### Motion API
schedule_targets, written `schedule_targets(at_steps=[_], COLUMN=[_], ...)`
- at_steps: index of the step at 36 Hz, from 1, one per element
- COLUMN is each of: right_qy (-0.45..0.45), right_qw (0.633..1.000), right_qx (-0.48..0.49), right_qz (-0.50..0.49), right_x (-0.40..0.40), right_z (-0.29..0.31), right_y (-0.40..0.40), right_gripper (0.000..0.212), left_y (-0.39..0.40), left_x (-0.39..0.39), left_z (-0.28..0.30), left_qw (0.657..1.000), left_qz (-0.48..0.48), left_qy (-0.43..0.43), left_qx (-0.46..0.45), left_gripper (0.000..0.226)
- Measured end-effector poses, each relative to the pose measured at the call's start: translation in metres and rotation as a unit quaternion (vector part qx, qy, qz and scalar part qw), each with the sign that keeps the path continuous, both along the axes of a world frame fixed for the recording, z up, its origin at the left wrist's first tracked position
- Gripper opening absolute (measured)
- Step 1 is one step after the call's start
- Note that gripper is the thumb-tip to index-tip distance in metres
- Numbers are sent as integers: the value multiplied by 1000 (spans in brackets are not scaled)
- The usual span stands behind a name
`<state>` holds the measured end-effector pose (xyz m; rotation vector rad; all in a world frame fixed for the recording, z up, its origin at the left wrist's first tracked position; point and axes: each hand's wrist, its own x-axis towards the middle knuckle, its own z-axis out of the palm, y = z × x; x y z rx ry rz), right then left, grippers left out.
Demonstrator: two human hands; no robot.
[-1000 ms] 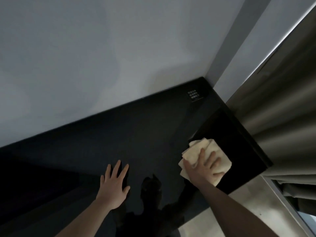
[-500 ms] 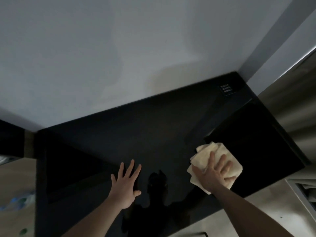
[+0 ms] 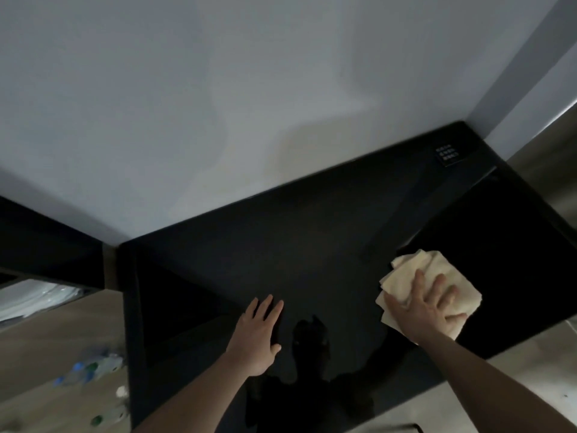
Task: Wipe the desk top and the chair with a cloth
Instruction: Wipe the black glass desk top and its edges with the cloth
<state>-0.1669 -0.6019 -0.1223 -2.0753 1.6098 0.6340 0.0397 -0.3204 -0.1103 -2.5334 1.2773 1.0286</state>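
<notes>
A glossy black desk top (image 3: pixel 312 245) runs along a pale wall. A folded cream cloth (image 3: pixel 415 270) lies on its right part, near the front edge. My right hand (image 3: pixel 427 304) presses flat on the cloth with fingers spread and straight. My left hand (image 3: pixel 257 335) rests flat on the bare desk surface to the left of it, fingers straight and pointing away from me. No chair is in view.
A small printed label (image 3: pixel 447 154) sits at the desk's far right corner. A wooden surface (image 3: pixel 62 332) with several small bottles (image 3: pixel 84 370) adjoins the desk on the left. Pale floor (image 3: pixel 515 379) lies below the front edge, and a curtain (image 3: pixel 549 170) hangs at right.
The view has swung left, showing the desk's left end and the wooden surface. Both hands have kept their flat poses, the right one still on the cloth.
</notes>
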Motion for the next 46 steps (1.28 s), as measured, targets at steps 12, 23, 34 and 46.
schedule_targets(at_steps=[12, 23, 34, 46], right_qy=[-50, -68, -158, -181], right_qw=[998, 993, 979, 979], right_qx=[-4, 44, 63, 94], right_qz=[33, 82, 109, 20], right_x=[58, 130, 88, 130], right_z=[-8, 5, 13, 5], right_y=[204, 416, 418, 466], right_gripper=[97, 98, 109, 93], left_y=[160, 287, 318, 311], left_x=[55, 102, 100, 120], left_z=[-7, 2, 7, 12], left_qw=[999, 999, 1000, 998], left_qz=[-16, -17, -12, 23], left_qy=[-38, -29, -14, 42], left_qx=[0, 2, 2, -39], left_gripper=[83, 83, 86, 74])
